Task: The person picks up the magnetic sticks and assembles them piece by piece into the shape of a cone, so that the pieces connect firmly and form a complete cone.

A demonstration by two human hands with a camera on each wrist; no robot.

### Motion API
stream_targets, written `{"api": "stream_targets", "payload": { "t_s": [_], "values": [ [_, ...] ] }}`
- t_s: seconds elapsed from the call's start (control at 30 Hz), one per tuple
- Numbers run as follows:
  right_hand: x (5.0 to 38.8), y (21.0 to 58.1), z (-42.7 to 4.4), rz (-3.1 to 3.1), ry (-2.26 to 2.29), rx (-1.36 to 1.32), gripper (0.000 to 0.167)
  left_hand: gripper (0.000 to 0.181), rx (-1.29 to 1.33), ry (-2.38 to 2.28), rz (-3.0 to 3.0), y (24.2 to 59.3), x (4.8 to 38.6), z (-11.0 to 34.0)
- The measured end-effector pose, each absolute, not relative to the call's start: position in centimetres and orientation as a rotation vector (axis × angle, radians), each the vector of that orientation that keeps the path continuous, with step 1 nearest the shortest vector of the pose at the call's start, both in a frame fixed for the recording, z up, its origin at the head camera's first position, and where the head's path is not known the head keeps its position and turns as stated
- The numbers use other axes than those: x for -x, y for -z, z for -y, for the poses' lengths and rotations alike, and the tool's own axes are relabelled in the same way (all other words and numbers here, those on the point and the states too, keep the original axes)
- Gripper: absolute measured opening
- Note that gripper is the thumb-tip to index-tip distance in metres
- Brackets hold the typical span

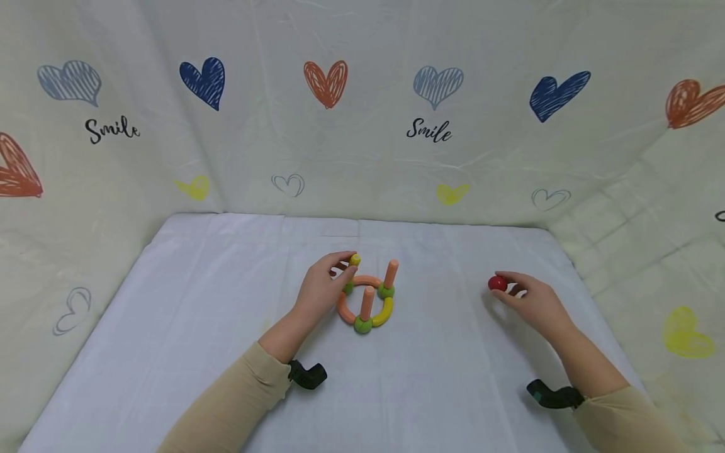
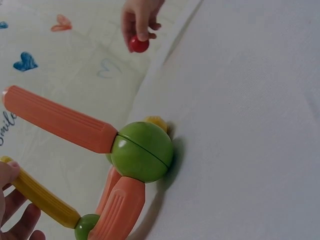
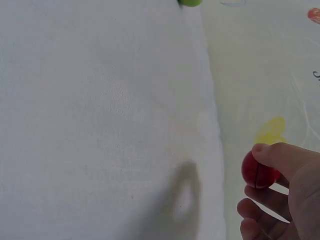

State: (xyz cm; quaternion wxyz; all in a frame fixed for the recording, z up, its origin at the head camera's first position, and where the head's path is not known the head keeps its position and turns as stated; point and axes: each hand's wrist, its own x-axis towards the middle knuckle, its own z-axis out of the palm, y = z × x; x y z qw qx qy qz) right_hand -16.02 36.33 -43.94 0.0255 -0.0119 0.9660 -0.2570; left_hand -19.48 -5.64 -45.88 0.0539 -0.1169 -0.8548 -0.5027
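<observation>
My left hand [image 1: 320, 286] pinches the top of a yellow rod [image 2: 47, 200] that stands on a green ball [image 2: 86, 227] of a toy ring. The ring joins several green balls with orange curved rods [image 1: 367, 280] and a yellow curved rod [image 1: 385, 313]. Two orange rods stand up from it: one on the front ball [image 1: 363, 325], the other on the right ball [image 1: 386, 291]. To the right, above the table, my right hand [image 1: 538, 305] holds a red ball [image 1: 498, 284] between thumb and fingers. A seam line runs across that ball [image 3: 253, 170] in the right wrist view.
A white cloth covers the table [image 1: 430, 377]. Behind and at the sides hangs a pale curtain [image 1: 374, 38] printed with hearts and the word Smile. Each forearm has a dark strap mount [image 1: 308, 375] at the wrist.
</observation>
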Motion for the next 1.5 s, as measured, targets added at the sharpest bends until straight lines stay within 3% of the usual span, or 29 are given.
{"api": "stream_targets", "payload": {
  "t_s": [0.47,1.5],
  "values": [
    [16.9,43.1,-31.9,-3.084,0.941,0.247,0.048,0.034,0.349,1.531,2.592,45.8,19.4,5.6],
    [18.4,40.5,-19.7,-2.968,1.308,0.529,0.045,0.035,0.323,1.536,2.619,45.7,19.4,5.5]
  ]
}}
